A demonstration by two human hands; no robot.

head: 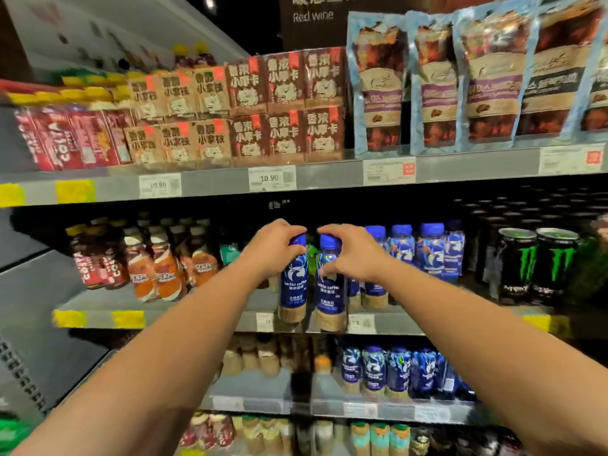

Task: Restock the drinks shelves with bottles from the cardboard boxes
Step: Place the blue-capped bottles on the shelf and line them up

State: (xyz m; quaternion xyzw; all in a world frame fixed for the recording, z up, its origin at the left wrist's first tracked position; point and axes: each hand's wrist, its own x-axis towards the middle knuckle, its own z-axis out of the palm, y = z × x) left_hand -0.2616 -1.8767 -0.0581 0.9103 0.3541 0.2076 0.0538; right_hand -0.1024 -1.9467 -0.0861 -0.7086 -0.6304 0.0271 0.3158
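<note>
Two bare arms reach forward to the middle shelf (pixel 184 315) of a shop's drinks display. The left hand (pixel 273 248) curls its fingers over the blue cap and neck of one coffee bottle (pixel 293 284). The right hand (pixel 352 255) grips a second, matching coffee bottle (pixel 330 291) the same way, thumb across its label. Both bottles stand upright, side by side and almost touching, at this shelf's front edge. Their pale bases overlap its price strip, and it is unclear whether they rest on it.

Further right on this shelf stands a row of blue bottles (pixel 427 251) of the same kind, then black and green energy cans (pixel 539 264). Towards its left end are brown and orange bottles (pixel 158 261). Above this shelf sit stacked brown cartons (pixel 286 103) and blue-edged pouches (pixel 460 83). Below it stand more blue bottles (pixel 394 370).
</note>
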